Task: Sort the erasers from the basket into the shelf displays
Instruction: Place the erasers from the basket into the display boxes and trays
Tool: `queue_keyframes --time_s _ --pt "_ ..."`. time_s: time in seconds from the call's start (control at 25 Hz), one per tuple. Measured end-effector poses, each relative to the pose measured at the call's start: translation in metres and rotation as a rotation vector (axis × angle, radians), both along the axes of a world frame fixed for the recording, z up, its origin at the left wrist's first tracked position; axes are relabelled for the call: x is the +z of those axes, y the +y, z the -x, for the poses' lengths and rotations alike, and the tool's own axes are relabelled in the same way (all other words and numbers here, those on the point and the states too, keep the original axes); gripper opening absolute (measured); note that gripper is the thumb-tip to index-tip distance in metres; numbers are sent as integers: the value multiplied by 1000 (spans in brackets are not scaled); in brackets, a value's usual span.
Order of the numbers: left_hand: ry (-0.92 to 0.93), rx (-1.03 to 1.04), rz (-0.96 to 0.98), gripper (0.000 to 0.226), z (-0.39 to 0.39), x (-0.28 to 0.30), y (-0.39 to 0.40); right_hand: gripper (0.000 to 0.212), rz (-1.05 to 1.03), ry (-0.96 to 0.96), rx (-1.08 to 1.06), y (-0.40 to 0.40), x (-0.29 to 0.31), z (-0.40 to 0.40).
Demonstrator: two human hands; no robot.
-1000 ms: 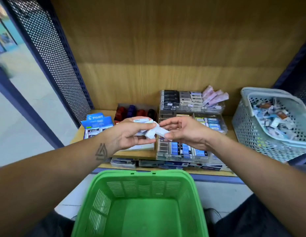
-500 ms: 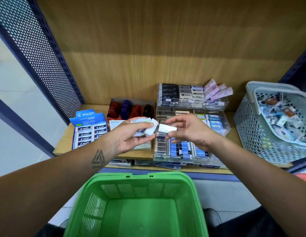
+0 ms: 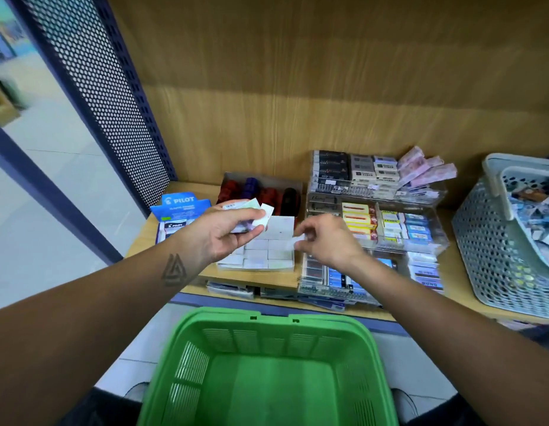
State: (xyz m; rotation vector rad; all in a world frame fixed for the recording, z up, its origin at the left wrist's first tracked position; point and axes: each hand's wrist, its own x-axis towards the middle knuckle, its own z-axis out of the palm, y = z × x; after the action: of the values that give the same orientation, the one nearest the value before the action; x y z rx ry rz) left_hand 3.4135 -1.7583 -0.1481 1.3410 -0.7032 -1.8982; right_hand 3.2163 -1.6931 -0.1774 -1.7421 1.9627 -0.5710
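My left hand (image 3: 227, 233) holds a small bunch of white wrapped erasers (image 3: 257, 214) above the shelf. My right hand (image 3: 323, 241) pinches a single white eraser (image 3: 294, 242) at its fingertips, just over the right edge of a white box of white erasers (image 3: 264, 252). A green basket (image 3: 267, 370) sits below both arms; its floor looks bare. A clear tiered display (image 3: 377, 222) with rows of boxed erasers stands right of the white box.
A blue Pilot eraser box (image 3: 179, 212) sits at the shelf's left end beside a perforated metal panel (image 3: 95, 87). A box of red, blue and black items (image 3: 260, 192) stands behind. A grey basket (image 3: 506, 241) full of mixed erasers is at the right.
My hands have drawn apart. The right hand took one white eraser from the left hand's bunch and lowered it toward the white box. The camera view shifted slightly.
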Motion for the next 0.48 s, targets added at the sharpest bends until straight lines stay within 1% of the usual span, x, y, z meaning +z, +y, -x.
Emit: queue_keyframes --time_s 0.08,0.24,0.36,0.48 --pt "-10 37 -11 35 -26 -7 -6 22 28 70 20 -11 -12 -20" --pt "6 152 -54 44 -75 -20 -14 16 4 108 69 -31 -41 -47" --pt "-12 146 -67 44 -90 -25 -12 14 5 52 1 -40 -55 -53" --pt "-7 143 -83 51 -94 -30 -16 12 50 23 -41 -49 -64 -58"
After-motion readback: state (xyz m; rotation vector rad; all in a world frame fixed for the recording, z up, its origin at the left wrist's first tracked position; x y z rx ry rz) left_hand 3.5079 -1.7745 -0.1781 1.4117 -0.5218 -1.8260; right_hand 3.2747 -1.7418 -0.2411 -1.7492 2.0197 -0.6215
